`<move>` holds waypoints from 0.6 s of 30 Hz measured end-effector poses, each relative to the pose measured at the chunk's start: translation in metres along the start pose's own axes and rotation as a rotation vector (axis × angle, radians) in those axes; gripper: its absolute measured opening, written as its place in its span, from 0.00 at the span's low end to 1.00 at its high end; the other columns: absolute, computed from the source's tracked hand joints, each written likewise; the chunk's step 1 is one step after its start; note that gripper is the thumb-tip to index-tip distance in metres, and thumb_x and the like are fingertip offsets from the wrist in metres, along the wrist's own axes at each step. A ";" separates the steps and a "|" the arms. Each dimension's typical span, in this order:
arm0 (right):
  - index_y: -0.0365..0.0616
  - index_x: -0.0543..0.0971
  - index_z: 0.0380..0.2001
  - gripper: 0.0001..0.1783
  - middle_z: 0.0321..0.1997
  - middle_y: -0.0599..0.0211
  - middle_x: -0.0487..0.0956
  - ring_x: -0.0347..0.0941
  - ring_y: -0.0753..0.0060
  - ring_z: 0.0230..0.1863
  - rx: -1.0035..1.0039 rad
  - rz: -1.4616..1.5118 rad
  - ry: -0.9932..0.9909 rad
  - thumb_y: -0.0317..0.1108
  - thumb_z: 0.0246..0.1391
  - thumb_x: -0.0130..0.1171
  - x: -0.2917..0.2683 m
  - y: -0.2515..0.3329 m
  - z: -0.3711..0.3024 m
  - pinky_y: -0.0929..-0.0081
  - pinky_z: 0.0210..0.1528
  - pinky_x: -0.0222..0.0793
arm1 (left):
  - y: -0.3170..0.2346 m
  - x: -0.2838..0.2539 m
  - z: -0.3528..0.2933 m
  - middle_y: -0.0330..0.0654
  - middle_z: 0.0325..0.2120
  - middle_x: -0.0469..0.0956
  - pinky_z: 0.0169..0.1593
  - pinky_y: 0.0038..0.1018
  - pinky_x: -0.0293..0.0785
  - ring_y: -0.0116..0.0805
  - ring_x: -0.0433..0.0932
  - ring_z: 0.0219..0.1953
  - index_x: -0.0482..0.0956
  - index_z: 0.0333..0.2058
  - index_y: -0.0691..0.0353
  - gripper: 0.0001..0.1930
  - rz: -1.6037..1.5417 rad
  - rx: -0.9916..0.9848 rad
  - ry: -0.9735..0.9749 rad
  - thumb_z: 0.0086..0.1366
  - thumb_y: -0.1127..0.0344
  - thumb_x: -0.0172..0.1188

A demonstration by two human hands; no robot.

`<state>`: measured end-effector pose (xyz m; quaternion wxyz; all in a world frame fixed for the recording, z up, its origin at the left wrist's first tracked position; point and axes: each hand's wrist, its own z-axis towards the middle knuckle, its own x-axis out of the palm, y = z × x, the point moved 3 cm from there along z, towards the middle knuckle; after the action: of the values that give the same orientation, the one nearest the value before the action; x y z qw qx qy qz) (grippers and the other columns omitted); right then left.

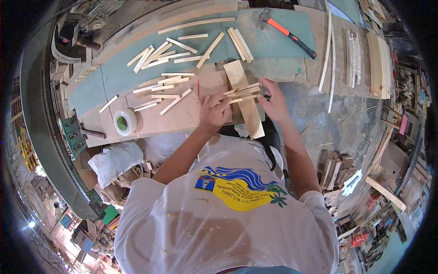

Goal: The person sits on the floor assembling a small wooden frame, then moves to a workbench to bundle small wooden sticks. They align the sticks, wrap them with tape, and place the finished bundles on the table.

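A flat pale wooden board (251, 119) lies lengthwise over the near edge of the bench in front of me. Across it rest a few thin wooden strips (245, 98), roughly side by side. My left hand (214, 112) is closed with its fingertips on the left ends of these strips. At their right ends, my right hand (275, 101) is curled, thumb and fingers pinching the tips. A small dark thing shows by the right fingertips, too small to name. A red pencil (198, 91) lies on the bench just beyond my left hand.
Many loose wooden strips (157, 55) are scattered over the bench (98, 89). A hammer (287, 33) with an orange and black handle lies at the far right. A white tape roll (125, 122) sits near the left front edge. Long strips and boards (379, 68) stand to the right.
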<state>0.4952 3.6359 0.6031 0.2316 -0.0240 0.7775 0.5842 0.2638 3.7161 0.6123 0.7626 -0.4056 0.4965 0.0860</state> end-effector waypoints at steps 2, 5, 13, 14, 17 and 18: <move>0.43 0.71 0.61 0.32 0.63 0.54 0.71 0.70 0.55 0.63 0.046 0.053 -0.006 0.26 0.50 0.62 0.004 -0.011 -0.003 0.65 0.60 0.71 | -0.001 0.005 -0.005 0.34 0.37 0.77 0.49 0.44 0.63 0.39 0.74 0.44 0.84 0.42 0.49 0.14 0.045 -0.005 0.021 0.55 0.68 0.66; 0.41 0.70 0.62 0.33 0.60 0.55 0.73 0.72 0.57 0.59 0.093 0.037 -0.003 0.26 0.50 0.64 0.008 -0.021 -0.004 0.67 0.56 0.73 | 0.001 0.011 -0.004 0.33 0.37 0.77 0.48 0.43 0.62 0.39 0.75 0.44 0.83 0.41 0.50 0.14 0.116 -0.038 0.023 0.54 0.66 0.67; 0.42 0.71 0.63 0.37 0.54 0.58 0.76 0.79 0.66 0.48 0.123 -0.069 -0.110 0.26 0.48 0.69 0.025 -0.035 -0.007 0.72 0.47 0.78 | -0.022 0.006 0.028 0.41 0.48 0.74 0.56 0.48 0.61 0.44 0.73 0.51 0.76 0.53 0.54 0.23 0.031 -0.017 0.079 0.57 0.64 0.67; 0.42 0.71 0.62 0.36 0.54 0.56 0.75 0.79 0.64 0.48 0.140 -0.053 -0.103 0.28 0.47 0.69 0.025 -0.032 -0.007 0.69 0.49 0.78 | -0.025 0.005 0.036 0.41 0.50 0.73 0.56 0.48 0.62 0.44 0.73 0.52 0.76 0.55 0.54 0.25 0.012 0.035 0.074 0.58 0.64 0.67; 0.41 0.71 0.60 0.35 0.52 0.54 0.73 0.78 0.58 0.47 0.152 -0.067 -0.101 0.30 0.47 0.69 0.023 -0.020 -0.009 0.63 0.50 0.77 | -0.017 0.019 0.041 0.41 0.50 0.73 0.56 0.47 0.63 0.44 0.72 0.55 0.76 0.56 0.56 0.27 -0.017 0.097 0.227 0.56 0.67 0.68; 0.42 0.72 0.60 0.35 0.52 0.54 0.73 0.79 0.58 0.46 0.130 -0.109 -0.111 0.31 0.47 0.70 0.021 -0.016 -0.009 0.63 0.49 0.77 | -0.016 0.022 0.041 0.41 0.50 0.73 0.56 0.47 0.64 0.44 0.72 0.55 0.76 0.56 0.56 0.27 -0.008 0.106 0.231 0.57 0.67 0.67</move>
<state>0.4784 3.6271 0.5822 0.3069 -0.0189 0.7971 0.5196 0.3109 3.7284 0.6101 0.7211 -0.3741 0.5831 0.0095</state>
